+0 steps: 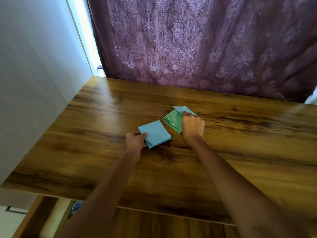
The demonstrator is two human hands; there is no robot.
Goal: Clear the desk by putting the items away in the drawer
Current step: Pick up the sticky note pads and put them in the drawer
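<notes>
You stand over a wooden desk (106, 117) with a dark, streaky grain and a soft sheen toward its far left part. Take the green stack of paper squares (173, 121) near the desk's middle as your mark. Your right hand (193, 125) lies over the green stack's right side with its fingers curled, and the fingertips pinch a blue sheet (183, 109) that sticks out past the stack's far edge. Just to the near left of the green stack, apart from it, sits a blue stack of squares (155, 133), and your left hand (135, 140) holds its left edge with the thumb on top and the fingers tucked beneath.

Beyond the green stack, a purple patterned curtain (197, 40) hangs along the desk's far edge. Far left of the stack, a pale wall (34, 74) runs beside the desk, and a bright strip of light shows between wall and curtain. Nearer you than the stack, below the desk's front edge, an open drawer (171, 225) shows, its contents blurred.
</notes>
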